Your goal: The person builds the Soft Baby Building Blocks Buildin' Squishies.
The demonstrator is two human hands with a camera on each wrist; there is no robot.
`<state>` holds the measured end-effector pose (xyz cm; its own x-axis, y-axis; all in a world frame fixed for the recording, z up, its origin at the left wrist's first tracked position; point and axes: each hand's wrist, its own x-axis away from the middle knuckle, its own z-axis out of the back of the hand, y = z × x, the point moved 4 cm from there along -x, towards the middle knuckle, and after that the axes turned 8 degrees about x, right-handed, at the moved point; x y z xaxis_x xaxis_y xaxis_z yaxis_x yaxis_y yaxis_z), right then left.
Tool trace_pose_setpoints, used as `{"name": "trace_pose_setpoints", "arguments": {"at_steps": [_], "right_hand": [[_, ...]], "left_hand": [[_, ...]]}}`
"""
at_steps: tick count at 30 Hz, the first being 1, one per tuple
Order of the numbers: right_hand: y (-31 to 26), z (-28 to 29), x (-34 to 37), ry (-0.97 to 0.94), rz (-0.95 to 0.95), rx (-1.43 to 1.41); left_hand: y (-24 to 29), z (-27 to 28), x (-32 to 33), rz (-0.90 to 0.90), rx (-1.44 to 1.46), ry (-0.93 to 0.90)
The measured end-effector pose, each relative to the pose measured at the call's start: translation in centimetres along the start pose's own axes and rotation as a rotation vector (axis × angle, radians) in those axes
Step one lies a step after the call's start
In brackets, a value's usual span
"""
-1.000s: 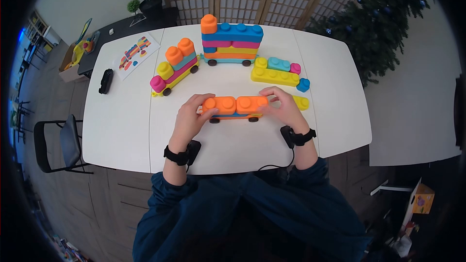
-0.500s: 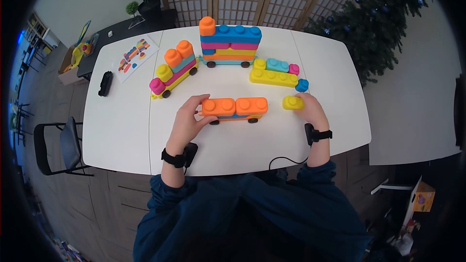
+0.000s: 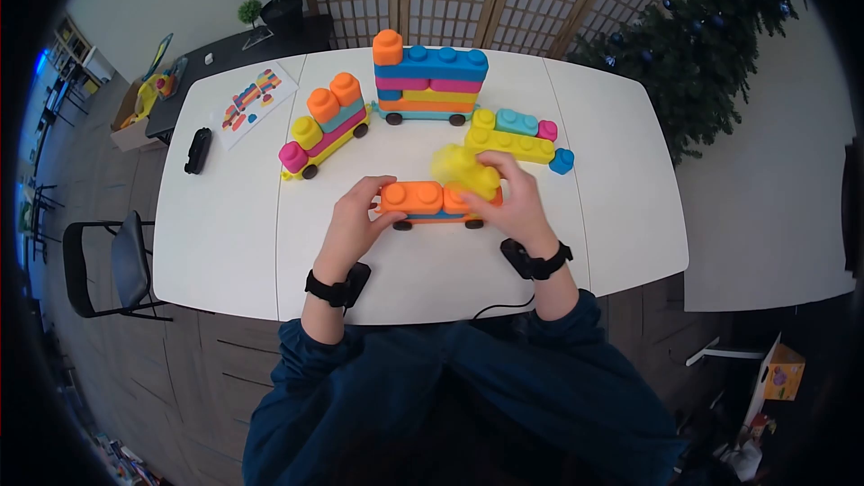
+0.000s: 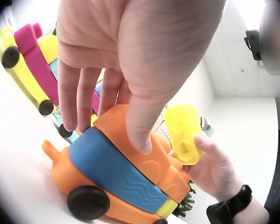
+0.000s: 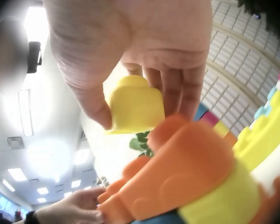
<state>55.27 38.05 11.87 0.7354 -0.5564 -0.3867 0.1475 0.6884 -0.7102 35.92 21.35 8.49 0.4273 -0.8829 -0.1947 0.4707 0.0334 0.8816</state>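
Observation:
A wheeled car with two orange bricks [image 3: 412, 197] on top and a blue layer [image 4: 116, 168] below stands at the middle of the table. My left hand [image 3: 356, 220] grips its left end, the thumb on the near side and the fingers on the far side. My right hand [image 3: 519, 208] pinches a yellow brick [image 3: 467, 171] above the car's right part; it is blurred in the head view. In the right wrist view the yellow brick [image 5: 136, 105] sits between thumb and fingers, over the orange brick [image 5: 182, 172], and whether they touch is unclear.
Behind stand a tall stacked car [image 3: 430, 81] and, at the left, a slanted car [image 3: 326, 126]. Right of them lie a long yellow brick [image 3: 517, 144] with smaller bricks and a blue brick [image 3: 562, 160]. A picture sheet [image 3: 253, 104] and a black object [image 3: 198, 151] lie at left.
My right hand let go of the car's right end, took the yellow brick from the table's right side and brought it left over the car. My left hand stays at the car's left end.

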Motion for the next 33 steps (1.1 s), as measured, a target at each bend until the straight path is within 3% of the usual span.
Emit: {"name": "trace_pose_setpoints", "arguments": {"at_steps": [3, 5, 11, 21, 33], "right_hand": [[-2.0, -2.3, -0.4, -0.042, 0.061, -0.055], [-2.8, -3.6, -0.5, -0.067, 0.231, 0.057], [-2.7, -4.7, -0.7, -0.104, 0.316, 0.121], [-2.6, -5.7, -1.4, -0.156, 0.309, 0.077], [-2.9, -5.3, -1.9, -0.225, 0.171, 0.038]], "left_hand": [[0.1, -0.2, -0.1, 0.000, 0.013, -0.005], [0.0, -0.1, -0.1, 0.004, 0.024, -0.009], [-0.3, 0.0, -0.2, 0.036, 0.082, 0.007], [-0.3, 0.1, -0.1, 0.054, 0.106, 0.011], [-0.2, 0.0, 0.2, 0.037, 0.202, -0.021]]}}
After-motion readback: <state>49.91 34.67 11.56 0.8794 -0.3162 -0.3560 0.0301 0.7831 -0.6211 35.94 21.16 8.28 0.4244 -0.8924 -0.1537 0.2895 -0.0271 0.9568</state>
